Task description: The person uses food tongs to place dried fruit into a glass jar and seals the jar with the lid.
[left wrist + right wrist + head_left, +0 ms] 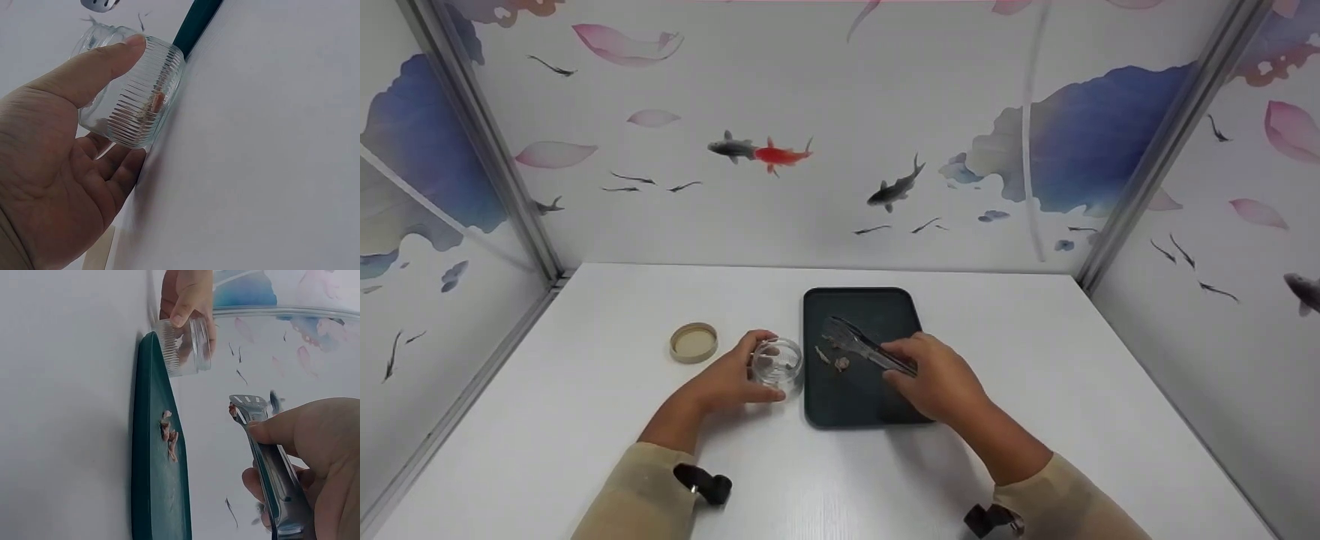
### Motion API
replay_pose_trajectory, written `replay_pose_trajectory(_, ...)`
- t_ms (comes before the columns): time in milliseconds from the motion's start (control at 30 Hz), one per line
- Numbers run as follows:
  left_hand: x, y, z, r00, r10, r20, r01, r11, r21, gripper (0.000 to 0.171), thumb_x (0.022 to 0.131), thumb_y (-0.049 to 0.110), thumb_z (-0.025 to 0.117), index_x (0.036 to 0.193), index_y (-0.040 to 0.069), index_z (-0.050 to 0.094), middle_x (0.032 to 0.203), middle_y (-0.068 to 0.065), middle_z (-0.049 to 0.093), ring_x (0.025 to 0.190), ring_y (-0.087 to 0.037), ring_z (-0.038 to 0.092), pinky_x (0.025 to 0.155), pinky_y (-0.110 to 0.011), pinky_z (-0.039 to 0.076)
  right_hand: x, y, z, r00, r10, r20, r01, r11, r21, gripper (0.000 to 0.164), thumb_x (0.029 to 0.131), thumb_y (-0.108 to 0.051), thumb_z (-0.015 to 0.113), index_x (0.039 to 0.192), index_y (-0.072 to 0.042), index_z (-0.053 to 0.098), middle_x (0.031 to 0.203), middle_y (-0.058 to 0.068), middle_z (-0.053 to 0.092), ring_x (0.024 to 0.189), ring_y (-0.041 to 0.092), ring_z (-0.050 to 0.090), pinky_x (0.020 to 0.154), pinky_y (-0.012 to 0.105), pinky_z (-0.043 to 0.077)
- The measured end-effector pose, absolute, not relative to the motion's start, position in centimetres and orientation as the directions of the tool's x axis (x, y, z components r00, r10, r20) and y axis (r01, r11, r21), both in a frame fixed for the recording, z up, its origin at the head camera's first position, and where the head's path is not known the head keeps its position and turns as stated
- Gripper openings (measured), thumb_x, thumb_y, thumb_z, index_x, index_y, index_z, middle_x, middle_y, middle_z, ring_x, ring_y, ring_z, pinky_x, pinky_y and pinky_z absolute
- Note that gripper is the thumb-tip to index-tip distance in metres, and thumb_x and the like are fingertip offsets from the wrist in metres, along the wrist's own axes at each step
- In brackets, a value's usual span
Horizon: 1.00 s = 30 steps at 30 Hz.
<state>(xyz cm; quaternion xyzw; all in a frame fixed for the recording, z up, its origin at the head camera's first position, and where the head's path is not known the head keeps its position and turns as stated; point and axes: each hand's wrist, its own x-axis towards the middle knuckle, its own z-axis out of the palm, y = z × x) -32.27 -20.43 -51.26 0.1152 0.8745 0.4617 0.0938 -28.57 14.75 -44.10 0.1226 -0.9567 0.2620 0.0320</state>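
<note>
My left hand (730,375) grips a clear ribbed glass jar (777,364), thumb on one side and fingers on the other. The jar stands open at the left edge of a dark green tray (877,397); a few small reddish and pale bits (156,104) lie in its bottom. With my right hand (941,375) I hold metal tongs (273,472) over the tray. Between their slotted tips sits a small reddish-brown dried piece (232,410). Below on the tray lie several small brownish dried pieces (169,436), their kind too small to make out.
A round gold-coloured lid (694,343) lies on the white table (607,375), to the left of the jar and a little farther back. White panels (810,217) printed with fish and petals stand behind and on both sides, joined by metal posts (1174,142).
</note>
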Motion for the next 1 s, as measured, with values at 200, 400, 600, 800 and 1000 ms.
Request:
replay_pose_trajectory(200,-32.2,-20.4,-51.2,-0.958,0.283,-0.055,0.116,0.553,0.825,0.099,0.078,0.040,0.098,0.156,0.036,0.038,0.150,-0.007,0.058,0.136,-0.030,0.058,0.113,-0.054,0.045,-28.4,13.5,-44.0,-0.956,-0.252,0.150,-0.293,0.809,-0.511,0.042,0.096,-0.028,0.083,0.137,-0.032,0.074,0.108,-0.011,0.067,0.092,0.011,0.060,0.081,0.034,0.052)
replay_pose_trajectory(400,-32.3,-20.4,-51.2,-0.956,0.289,-0.053,0.119,0.547,0.828,0.099,0.077,0.040,0.098,0.156,0.036,0.037,0.150,-0.007,0.059,0.137,-0.031,0.058,0.114,-0.054,0.044,-28.5,12.1,-43.9,-0.947,-0.278,0.163,-0.322,0.793,-0.517,0.041,0.096,-0.032,0.082,0.136,-0.035,0.074,0.106,-0.013,0.065,0.092,0.010,0.060,0.082,0.035,0.052)
replay_pose_trajectory(600,-32.2,-20.4,-51.1,-0.955,0.294,-0.049,0.126,0.548,0.827,0.099,0.078,0.037,0.098,0.156,0.035,0.037,0.149,-0.009,0.060,0.135,-0.031,0.060,0.113,-0.052,0.045,-28.7,11.0,-43.8,-0.936,-0.306,0.175,-0.351,0.773,-0.529,0.040,0.096,-0.032,0.082,0.134,-0.036,0.074,0.105,-0.014,0.065,0.093,0.009,0.060,0.084,0.036,0.052)
replay_pose_trajectory(800,-32.1,-20.3,-50.9,-0.956,0.292,-0.033,0.140,0.553,0.822,0.099,0.077,0.036,0.098,0.155,0.033,0.037,0.145,-0.008,0.063,0.130,-0.027,0.061,0.114,-0.050,0.043,-28.8,10.2,-43.9,-0.924,-0.336,0.181,-0.379,0.758,-0.530,0.038,0.096,-0.031,0.082,0.133,-0.036,0.075,0.104,-0.014,0.066,0.092,0.010,0.059,0.083,0.037,0.052)
replay_pose_trajectory(1000,-32.0,-20.2,-51.0,-0.957,0.288,-0.039,0.130,0.545,0.829,0.100,0.077,0.036,0.098,0.156,0.034,0.037,0.148,-0.008,0.062,0.134,-0.028,0.060,0.115,-0.052,0.043,-28.9,9.2,-43.9,-0.924,-0.345,0.165,-0.378,0.757,-0.533,0.038,0.097,-0.031,0.081,0.135,-0.033,0.075,0.104,-0.012,0.065,0.090,0.011,0.058,0.079,0.035,0.051)
